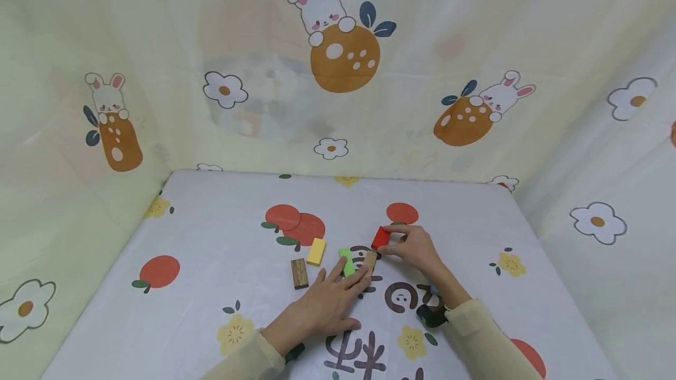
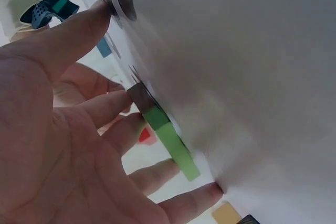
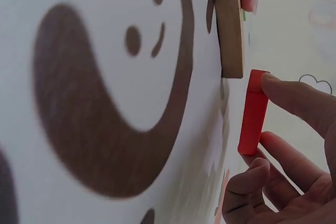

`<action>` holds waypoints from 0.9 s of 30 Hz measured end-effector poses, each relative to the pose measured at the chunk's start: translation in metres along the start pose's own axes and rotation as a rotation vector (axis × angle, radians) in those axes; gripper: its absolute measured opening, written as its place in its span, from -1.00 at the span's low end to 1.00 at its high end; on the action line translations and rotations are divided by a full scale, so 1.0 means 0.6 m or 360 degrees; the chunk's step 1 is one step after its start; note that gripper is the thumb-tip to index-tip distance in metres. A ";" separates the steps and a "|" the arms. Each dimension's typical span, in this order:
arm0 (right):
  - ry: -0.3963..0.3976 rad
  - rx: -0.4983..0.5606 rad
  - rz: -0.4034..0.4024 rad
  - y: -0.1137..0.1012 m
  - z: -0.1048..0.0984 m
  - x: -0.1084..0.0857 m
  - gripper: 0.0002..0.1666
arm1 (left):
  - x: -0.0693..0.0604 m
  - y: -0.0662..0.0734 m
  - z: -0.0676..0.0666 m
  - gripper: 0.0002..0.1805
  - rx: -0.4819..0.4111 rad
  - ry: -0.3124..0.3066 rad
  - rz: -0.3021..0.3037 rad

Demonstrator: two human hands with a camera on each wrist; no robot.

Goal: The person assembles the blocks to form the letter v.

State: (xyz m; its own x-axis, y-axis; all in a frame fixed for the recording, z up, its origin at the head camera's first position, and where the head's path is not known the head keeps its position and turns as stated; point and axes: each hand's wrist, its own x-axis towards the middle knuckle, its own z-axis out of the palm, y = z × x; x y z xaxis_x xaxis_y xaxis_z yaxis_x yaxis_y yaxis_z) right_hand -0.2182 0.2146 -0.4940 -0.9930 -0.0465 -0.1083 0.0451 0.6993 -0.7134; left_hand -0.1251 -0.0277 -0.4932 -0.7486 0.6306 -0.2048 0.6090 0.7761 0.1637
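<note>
A red block [image 1: 381, 238] is pinched between the thumb and fingers of the right hand [image 1: 417, 249]; the right wrist view shows the red block [image 3: 254, 113] held at its two ends. Beside it a light wooden block [image 1: 371, 261] lies on the cloth, its near end touched by fingers of the left hand [image 1: 328, 302]. Left of that is a green block [image 1: 347, 262], with left fingertips resting on it. In the left wrist view the left hand [image 2: 89, 145] has its fingers spread and fairly straight against the green block [image 2: 176, 148] and the wooden one.
A yellow block [image 1: 316, 251] and a dark brown wooden block [image 1: 299, 274] lie left of the left hand. The printed cloth [image 1: 211, 221] covers the table, and a patterned curtain [image 1: 253, 139] stands behind it.
</note>
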 end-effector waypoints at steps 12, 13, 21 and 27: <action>-0.0029 -0.0051 0.0005 -0.005 0.011 0.004 -0.35 | 0.001 0.001 -0.001 0.01 0.0001 -0.0002 -0.0007; -0.0034 -0.0057 0.0001 -0.005 0.012 0.005 -0.35 | 0.001 0.001 0.000 0.01 0.0000 -0.0003 -0.0009; -0.0076 -0.0063 0.0014 -0.005 0.014 0.005 -0.35 | 0.001 0.000 0.000 0.02 -0.0017 -0.0006 -0.0011; -0.0076 -0.0077 -0.0031 -0.003 0.015 0.006 -0.35 | 0.001 0.001 -0.001 0.02 -0.0017 -0.0003 -0.0008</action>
State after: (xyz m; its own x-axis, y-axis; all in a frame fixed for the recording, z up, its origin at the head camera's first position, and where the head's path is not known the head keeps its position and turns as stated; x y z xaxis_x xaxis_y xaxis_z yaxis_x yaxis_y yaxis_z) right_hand -0.2210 0.2069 -0.4994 -0.9873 -0.0933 -0.1284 0.0194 0.7317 -0.6814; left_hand -0.1254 -0.0271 -0.4929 -0.7513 0.6265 -0.2074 0.6021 0.7794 0.1731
